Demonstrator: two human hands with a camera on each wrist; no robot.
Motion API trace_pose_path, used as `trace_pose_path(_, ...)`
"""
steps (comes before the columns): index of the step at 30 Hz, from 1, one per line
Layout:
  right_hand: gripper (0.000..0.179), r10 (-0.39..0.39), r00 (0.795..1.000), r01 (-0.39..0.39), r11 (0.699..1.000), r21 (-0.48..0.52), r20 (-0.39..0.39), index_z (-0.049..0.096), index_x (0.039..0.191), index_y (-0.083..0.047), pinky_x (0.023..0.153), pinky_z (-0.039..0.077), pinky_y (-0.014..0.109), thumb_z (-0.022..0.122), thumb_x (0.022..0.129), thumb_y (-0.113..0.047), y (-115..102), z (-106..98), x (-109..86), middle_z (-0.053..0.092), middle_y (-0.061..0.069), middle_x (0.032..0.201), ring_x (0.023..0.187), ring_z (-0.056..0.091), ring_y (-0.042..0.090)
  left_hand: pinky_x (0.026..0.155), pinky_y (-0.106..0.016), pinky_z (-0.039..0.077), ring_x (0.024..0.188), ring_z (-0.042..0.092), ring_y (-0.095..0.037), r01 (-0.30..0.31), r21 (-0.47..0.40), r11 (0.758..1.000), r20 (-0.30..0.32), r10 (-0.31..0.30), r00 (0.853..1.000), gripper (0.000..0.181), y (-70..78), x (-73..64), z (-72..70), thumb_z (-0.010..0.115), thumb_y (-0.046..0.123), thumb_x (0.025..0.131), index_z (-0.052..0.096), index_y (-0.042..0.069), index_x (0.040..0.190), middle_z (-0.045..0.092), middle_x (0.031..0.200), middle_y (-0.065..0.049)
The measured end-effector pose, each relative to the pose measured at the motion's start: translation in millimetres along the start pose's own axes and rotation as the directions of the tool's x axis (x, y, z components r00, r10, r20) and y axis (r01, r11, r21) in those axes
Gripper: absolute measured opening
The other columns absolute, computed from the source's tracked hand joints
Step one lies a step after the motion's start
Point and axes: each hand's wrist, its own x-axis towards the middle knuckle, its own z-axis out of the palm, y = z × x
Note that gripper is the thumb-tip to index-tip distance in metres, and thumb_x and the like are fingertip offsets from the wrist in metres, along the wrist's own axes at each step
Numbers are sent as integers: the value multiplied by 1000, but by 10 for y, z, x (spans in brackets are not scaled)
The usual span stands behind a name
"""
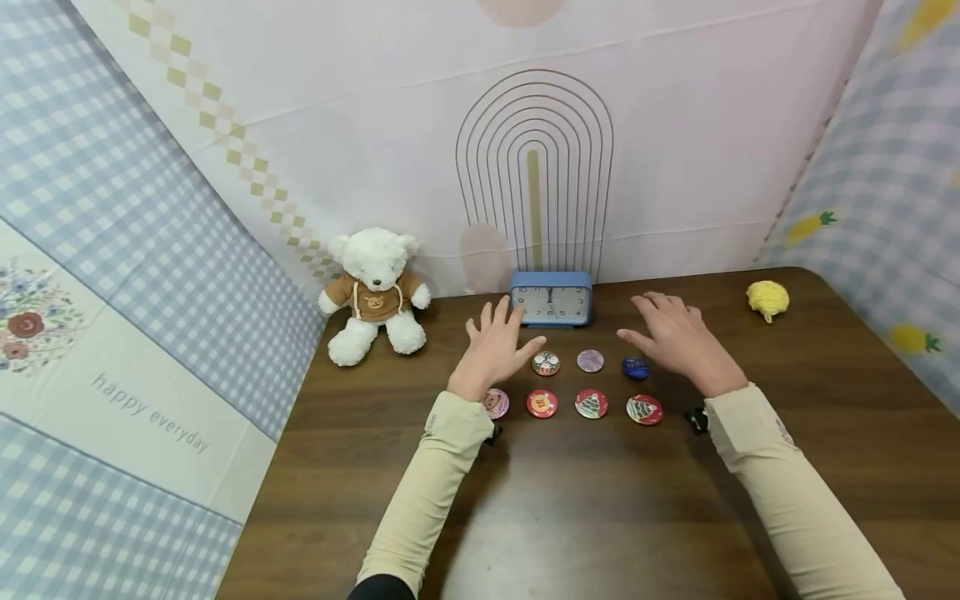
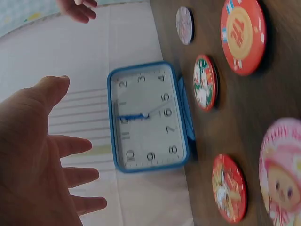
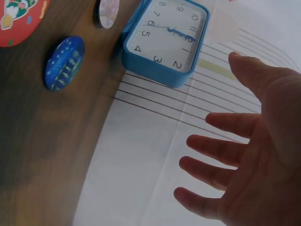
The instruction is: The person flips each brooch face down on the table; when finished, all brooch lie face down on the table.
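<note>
Centrally, at the table's [image 1: 570,500] back edge stands the blue clock [image 1: 551,298], flanked by left hand [image 1: 495,348] and right hand [image 1: 675,340], both spread, holding nothing; badges [image 1: 591,403] lie before it, teddy bear [image 1: 375,293] at the back-left corner.

Head view high, forward-down; wrist views close, share clock [image 1: 551,298].

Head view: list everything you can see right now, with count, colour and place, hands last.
Clock: one, blue, back centre of table, between both hands.
Badges: seven, round; back row of three with one dark blue, front row of four, mostly red.
Teddy bear: one, white in brown hoodie, back left corner.
Yellow ball: one, back right.
Table: one, dark brown wood.
Left hand: open, fingers spread, left of clock.
Right hand: open, right of clock.
</note>
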Motion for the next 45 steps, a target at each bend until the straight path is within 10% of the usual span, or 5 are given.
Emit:
trace_pose_path(24, 61, 14, 999, -5, 973, 232, -37, 49, 142, 7, 105, 30, 66, 73, 95, -25, 382, 252, -126, 44, 31, 143, 132, 38, 51, 105, -59, 35, 141, 36, -36, -191, -29, 981, 20, 192, 981, 71, 612, 319, 270, 64, 48, 97, 40, 17, 156, 40, 156, -10)
trace_pose_path(45, 57, 33, 994, -56, 971, 230, 101, 58, 131, 11, 101, 36, 65, 80, 87, -18, 539, 452, -95, 57, 32, 129, 123, 45, 51, 98, -48, 33, 135, 40, -29, -246, -21, 969, 107, 247, 963, 55, 1001, 499, 606, 76, 34, 92, 57, 19, 141, 54, 145, 0)
